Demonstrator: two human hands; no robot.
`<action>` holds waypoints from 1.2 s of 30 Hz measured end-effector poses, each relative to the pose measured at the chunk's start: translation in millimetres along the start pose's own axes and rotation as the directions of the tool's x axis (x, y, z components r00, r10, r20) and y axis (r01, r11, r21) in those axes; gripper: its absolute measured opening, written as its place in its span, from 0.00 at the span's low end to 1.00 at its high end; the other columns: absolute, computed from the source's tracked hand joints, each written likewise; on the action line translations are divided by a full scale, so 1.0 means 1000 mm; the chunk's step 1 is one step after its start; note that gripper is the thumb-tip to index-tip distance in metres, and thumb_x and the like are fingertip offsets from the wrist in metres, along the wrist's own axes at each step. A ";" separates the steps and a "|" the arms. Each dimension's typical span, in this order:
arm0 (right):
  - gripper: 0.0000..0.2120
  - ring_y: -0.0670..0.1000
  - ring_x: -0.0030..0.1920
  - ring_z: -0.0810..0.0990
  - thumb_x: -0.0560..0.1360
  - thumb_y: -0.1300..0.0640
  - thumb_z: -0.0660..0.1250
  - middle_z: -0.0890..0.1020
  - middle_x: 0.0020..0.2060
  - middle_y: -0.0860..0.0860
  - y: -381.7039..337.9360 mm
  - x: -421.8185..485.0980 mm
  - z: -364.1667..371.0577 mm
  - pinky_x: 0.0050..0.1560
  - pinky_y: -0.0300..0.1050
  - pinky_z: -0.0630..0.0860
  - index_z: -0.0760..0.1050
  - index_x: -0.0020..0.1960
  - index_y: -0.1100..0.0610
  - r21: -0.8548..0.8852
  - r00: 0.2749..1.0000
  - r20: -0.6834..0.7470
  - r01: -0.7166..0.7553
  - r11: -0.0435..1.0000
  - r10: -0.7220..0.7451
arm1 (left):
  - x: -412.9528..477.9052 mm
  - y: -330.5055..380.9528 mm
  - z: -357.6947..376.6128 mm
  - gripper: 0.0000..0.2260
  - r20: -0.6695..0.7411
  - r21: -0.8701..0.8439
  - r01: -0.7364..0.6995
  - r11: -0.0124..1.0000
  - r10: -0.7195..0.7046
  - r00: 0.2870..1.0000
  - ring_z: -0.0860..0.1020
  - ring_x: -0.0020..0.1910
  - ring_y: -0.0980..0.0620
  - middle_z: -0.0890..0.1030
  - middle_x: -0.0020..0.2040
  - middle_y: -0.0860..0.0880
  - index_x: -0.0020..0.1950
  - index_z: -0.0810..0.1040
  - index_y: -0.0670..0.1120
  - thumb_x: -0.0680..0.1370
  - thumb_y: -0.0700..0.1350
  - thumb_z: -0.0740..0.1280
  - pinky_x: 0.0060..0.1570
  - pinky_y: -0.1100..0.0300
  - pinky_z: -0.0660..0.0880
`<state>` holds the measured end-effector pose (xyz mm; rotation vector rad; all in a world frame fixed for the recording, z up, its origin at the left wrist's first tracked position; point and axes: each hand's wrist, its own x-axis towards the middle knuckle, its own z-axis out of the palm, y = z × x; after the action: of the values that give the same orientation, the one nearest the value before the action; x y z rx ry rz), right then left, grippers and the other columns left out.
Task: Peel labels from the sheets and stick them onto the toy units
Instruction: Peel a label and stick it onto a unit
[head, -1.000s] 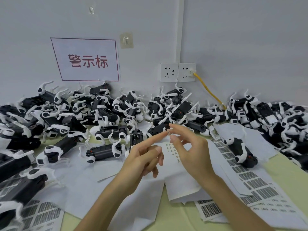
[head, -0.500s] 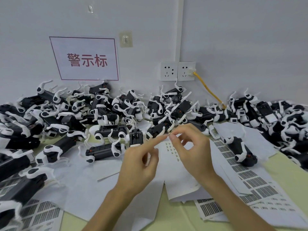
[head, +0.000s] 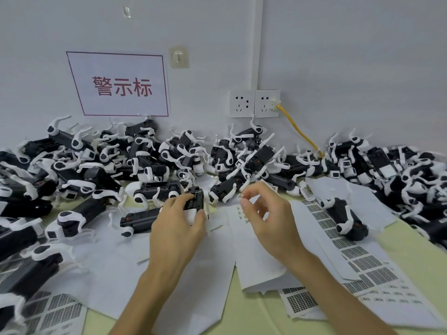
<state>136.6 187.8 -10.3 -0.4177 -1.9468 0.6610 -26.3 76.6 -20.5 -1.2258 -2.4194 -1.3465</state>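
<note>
Toy unit (head: 196, 200) end-on in left hand (head: 176, 229), label (head: 241, 196) pinched by right hand (head: 269, 215)

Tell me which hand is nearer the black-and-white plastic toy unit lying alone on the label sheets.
Right. The right hand is left of the lone black-and-white plastic toy unit, pinching a white label; the left hand is farther left, gripping a small black toy unit.

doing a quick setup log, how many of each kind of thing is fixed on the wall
paper sign: 1
wall sockets: 2
adhesive hooks: 2
total: 5
</note>
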 end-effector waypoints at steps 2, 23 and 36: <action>0.06 0.49 0.36 0.79 0.80 0.55 0.66 0.80 0.44 0.41 0.000 0.001 0.000 0.35 0.34 0.72 0.74 0.49 0.44 0.009 0.999 -0.007 -0.040 0.999 0.040 | 0.000 0.001 -0.002 0.11 0.024 -0.247 0.043 0.968 -0.038 0.999 0.82 0.55 0.51 0.84 0.57 0.55 0.63 0.81 0.52 0.81 0.48 0.68 0.50 0.56 0.76; 0.09 0.45 0.36 0.80 0.81 0.63 0.68 0.85 0.37 0.50 -0.005 0.007 -0.002 0.39 0.38 0.75 0.79 0.45 0.52 0.354 0.935 0.213 -0.345 0.869 0.284 | -0.002 0.014 -0.001 0.16 0.662 -0.706 0.586 0.399 0.077 0.746 0.84 0.53 0.45 0.85 0.58 0.40 0.62 0.85 0.44 0.75 0.43 0.75 0.55 0.48 0.82; 0.05 0.47 0.34 0.80 0.80 0.57 0.70 0.82 0.35 0.46 0.005 0.007 -0.009 0.38 0.38 0.76 0.81 0.45 0.52 0.216 0.910 -0.136 -0.359 0.908 0.392 | -0.007 0.020 0.000 0.17 0.410 -0.711 0.386 0.588 -0.099 0.907 0.84 0.56 0.47 0.85 0.54 0.51 0.61 0.83 0.53 0.73 0.51 0.78 0.60 0.38 0.78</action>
<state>141.9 198.6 -5.2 -0.7209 -1.6298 1.0123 -8.2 77.8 -10.3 -1.3667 -2.2873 -2.6964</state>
